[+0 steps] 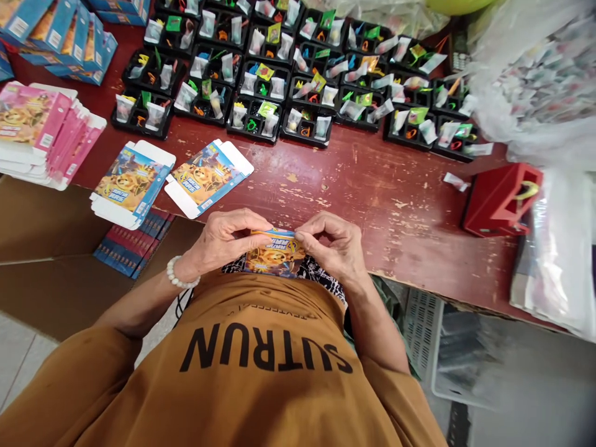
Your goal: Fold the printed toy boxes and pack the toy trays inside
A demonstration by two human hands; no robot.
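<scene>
A small printed cardboard box (275, 256), blue and yellow with a cartoon animal, is held close to my body at the table's front edge. My left hand (235, 241) pinches its upper left corner between thumb and fingers. At the upper right corner, my right hand (331, 243) grips it the same way. The box's far end lies between both thumbs; what is inside is hidden. Left of my hands, two flattened blue boxes, one nearer (209, 177) and one farther left (133, 183), lie with their white flaps spread.
Black trays (306, 133) with small bags and toys fill the table's back. Pink flat boxes (49, 133) and blue boxes (60, 37) are piled left. A red tape dispenser (496, 202) stands right, below a large bag of packets (549, 81). An open carton (51, 242) is below left.
</scene>
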